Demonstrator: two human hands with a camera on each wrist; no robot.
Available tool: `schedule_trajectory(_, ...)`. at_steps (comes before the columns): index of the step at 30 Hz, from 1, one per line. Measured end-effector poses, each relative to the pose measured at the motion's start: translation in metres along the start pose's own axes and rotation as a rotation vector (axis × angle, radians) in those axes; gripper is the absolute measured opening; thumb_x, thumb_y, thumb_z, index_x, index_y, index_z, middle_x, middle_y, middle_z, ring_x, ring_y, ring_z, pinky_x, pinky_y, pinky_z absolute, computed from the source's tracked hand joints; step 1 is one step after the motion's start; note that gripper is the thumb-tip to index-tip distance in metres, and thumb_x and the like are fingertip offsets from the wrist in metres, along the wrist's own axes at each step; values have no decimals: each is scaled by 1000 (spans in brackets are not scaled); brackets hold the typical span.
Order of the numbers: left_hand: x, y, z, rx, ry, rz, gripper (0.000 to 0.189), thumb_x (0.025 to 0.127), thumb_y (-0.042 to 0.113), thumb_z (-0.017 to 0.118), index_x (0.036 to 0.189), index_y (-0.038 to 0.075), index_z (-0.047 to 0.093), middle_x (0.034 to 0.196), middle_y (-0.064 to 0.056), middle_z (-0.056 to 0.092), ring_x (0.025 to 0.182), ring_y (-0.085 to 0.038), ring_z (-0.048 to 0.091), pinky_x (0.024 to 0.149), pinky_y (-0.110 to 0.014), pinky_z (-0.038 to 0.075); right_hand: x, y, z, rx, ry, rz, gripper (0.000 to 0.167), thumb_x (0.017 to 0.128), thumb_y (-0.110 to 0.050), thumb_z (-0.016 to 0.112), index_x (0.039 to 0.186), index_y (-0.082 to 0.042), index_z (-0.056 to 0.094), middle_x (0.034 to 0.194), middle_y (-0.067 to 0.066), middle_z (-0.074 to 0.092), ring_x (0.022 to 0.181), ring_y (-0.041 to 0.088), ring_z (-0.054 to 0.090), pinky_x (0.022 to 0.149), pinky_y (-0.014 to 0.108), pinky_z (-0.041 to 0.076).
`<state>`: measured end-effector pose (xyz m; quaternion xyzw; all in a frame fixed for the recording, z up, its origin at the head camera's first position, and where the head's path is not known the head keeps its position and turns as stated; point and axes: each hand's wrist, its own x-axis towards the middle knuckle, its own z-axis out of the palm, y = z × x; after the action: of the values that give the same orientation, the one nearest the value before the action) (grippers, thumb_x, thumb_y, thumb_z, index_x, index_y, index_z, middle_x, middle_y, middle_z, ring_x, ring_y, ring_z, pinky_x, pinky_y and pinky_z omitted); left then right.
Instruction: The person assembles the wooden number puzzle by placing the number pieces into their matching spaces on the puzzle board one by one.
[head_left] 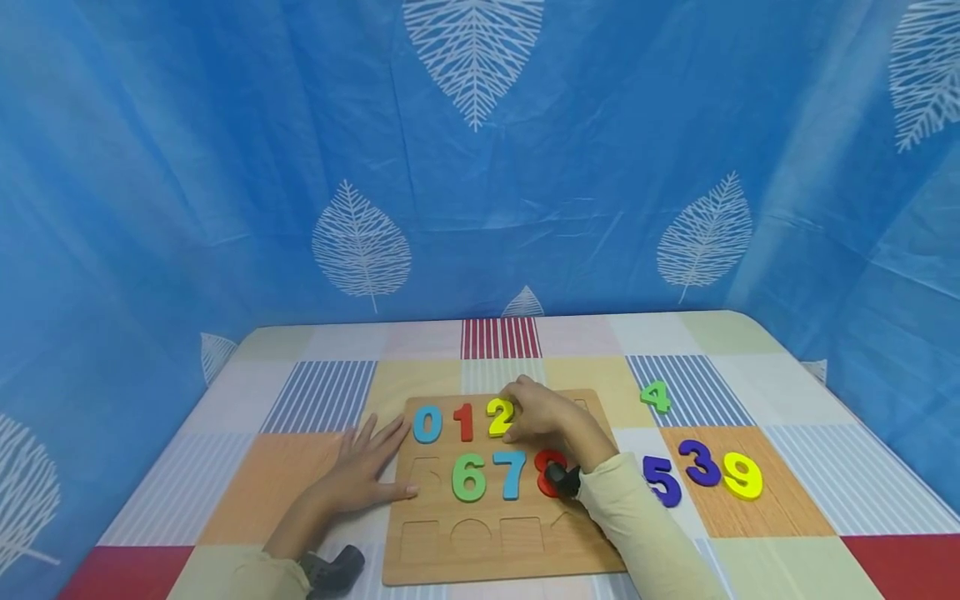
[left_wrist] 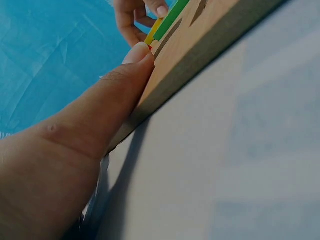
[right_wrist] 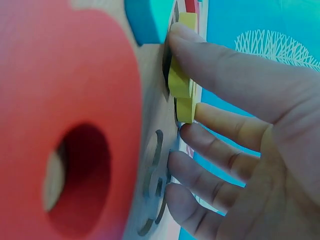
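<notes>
A wooden number puzzle board [head_left: 450, 575] lies on the patterned cloth. My left hand [head_left: 363, 475] rests at its left edge, fingers spread, with the thumb on the board's face. At the top row my right hand [head_left: 543, 412] pinches the yellow number 2 [head_left: 497, 421] between thumb and fingers. In the right wrist view the yellow 2 [right_wrist: 181, 80] stands a little proud of the board under the thumb. Beside it are a blue 0 [head_left: 427, 424] and a red 1 [head_left: 464, 422]. Below sit a green 6 [head_left: 460, 482], a blue 7 [head_left: 513, 475] and a red 8 [head_left: 543, 482], partly hidden by the wrist camera.
Right of the board lie a green 4 [head_left: 651, 397], a purple 5 [head_left: 670, 493], a purple 3 [head_left: 708, 471] and a yellow 9 [head_left: 753, 483]. Shaped recesses show in the board's lower row. A blue curtain [head_left: 585, 208] with white leaves hangs behind the table.
</notes>
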<state>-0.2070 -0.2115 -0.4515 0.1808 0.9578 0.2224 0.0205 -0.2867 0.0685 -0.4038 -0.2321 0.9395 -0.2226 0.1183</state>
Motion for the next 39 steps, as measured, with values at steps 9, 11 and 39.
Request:
schedule_trajectory(9,0,0,1,-9,-6,-4,93,73,58,64,143,9,28,151,-12,22,137,-47,1,105,-65,-5,-2,0,2,-15,-6,21,58,69,-18,80,121,-8,55,106,8,50,93,19,48,88,37,48)
schedule_trajectory(11,0,0,2,-14,-5,3,92,73,57,64,143,9,28,151,-13,23,137,-47,1,105,-65,-5,-3,1,2,-17,-6,20,58,69,-18,80,121,-8,55,105,8,50,93,19,48,86,37,48)
schedule_trajectory(39,2,-1,5,18,31,29,91,73,58,63,143,9,30,150,-14,25,135,-50,5,103,-68,-2,-87,96,-38,49,95,70,63,75,-25,75,126,-1,48,110,19,52,93,27,52,80,45,47)
